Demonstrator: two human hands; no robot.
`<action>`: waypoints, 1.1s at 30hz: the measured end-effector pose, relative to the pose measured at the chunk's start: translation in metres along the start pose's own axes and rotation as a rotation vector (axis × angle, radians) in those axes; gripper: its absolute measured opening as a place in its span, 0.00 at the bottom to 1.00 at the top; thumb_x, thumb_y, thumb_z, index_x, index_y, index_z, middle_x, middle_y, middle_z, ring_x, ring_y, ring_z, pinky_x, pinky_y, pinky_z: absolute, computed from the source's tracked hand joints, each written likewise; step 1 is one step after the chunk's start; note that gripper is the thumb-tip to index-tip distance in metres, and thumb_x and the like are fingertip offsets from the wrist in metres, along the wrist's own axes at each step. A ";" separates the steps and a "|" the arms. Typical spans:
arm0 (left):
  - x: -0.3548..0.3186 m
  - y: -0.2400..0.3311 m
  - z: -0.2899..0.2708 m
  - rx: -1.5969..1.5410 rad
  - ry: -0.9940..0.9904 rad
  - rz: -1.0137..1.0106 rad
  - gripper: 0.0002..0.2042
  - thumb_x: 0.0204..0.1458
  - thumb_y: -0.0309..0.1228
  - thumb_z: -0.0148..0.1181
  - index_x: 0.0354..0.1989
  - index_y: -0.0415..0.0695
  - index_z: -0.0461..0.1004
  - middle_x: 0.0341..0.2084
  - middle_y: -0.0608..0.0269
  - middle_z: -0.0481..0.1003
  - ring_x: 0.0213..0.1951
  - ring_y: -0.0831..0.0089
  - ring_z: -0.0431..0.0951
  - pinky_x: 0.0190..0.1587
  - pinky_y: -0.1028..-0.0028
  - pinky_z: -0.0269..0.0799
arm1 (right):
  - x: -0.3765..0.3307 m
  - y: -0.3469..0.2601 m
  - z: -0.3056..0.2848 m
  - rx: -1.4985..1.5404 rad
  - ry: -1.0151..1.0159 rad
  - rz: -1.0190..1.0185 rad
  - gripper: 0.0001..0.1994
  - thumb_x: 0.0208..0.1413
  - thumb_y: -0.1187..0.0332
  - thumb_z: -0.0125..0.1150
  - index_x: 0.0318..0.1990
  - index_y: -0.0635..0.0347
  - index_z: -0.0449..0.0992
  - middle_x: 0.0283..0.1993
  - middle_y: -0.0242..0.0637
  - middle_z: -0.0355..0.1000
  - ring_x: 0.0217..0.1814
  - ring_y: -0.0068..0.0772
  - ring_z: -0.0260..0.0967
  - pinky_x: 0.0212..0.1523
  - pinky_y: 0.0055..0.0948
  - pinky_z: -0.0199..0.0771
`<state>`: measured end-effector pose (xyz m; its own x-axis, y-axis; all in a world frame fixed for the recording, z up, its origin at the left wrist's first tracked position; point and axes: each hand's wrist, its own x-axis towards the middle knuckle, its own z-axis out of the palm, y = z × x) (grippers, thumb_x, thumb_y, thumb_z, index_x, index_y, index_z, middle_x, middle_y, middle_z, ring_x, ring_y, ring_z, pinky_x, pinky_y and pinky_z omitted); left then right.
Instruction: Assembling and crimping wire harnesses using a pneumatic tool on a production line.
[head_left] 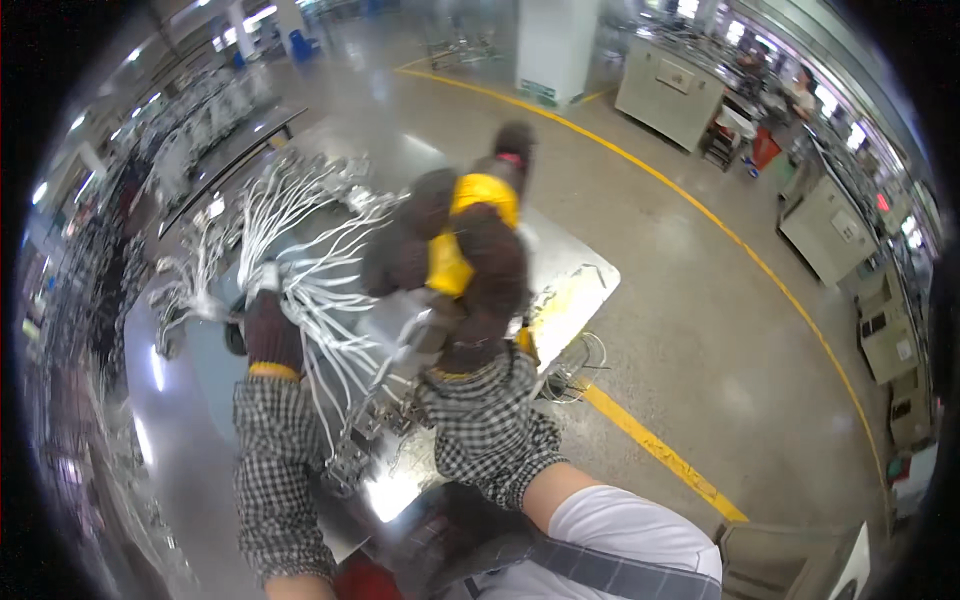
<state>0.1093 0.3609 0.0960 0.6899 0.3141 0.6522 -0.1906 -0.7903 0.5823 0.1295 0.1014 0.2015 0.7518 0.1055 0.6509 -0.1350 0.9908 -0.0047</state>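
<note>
My left hand [273, 325], in a dark knit glove with a yellow cuff, is closed round the gathered part of a bundle of white cables [325, 310]. The cables fan out from it, with metal pieces at their ends. My right hand [492, 270], gloved the same way, grips a yellow and black hand-held power tool [486, 193] above the right side of the table. Motion blurs the tool, so its exact kind is hard to tell. Below it, a whitish piece [418, 335] is also smeared.
The metal-topped table [590, 290] has a worn right corner. Coiled thin wires [580, 375] hang by its edge. A dark rail [230, 170] lies beyond the cables. Yellow floor lines [660, 455], a white pillar [556, 50] and grey cabinets [670, 95] stand around. People work far right.
</note>
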 end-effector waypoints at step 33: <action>-0.458 0.349 -0.424 0.185 1.366 -0.644 0.28 0.62 0.54 0.48 0.51 0.37 0.71 0.35 0.57 0.78 0.35 0.69 0.78 0.38 0.71 0.75 | 0.051 0.032 -0.154 -1.463 -0.525 -0.026 0.06 0.46 0.72 0.65 0.32 0.63 0.80 0.33 0.34 0.78 0.34 0.26 0.75 0.38 0.26 0.76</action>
<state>-0.5695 0.1641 0.2065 -0.5558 0.7695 0.3146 0.0403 -0.3531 0.9347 0.2632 0.1517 0.1177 0.3995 0.3567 0.8445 0.8342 0.2406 -0.4962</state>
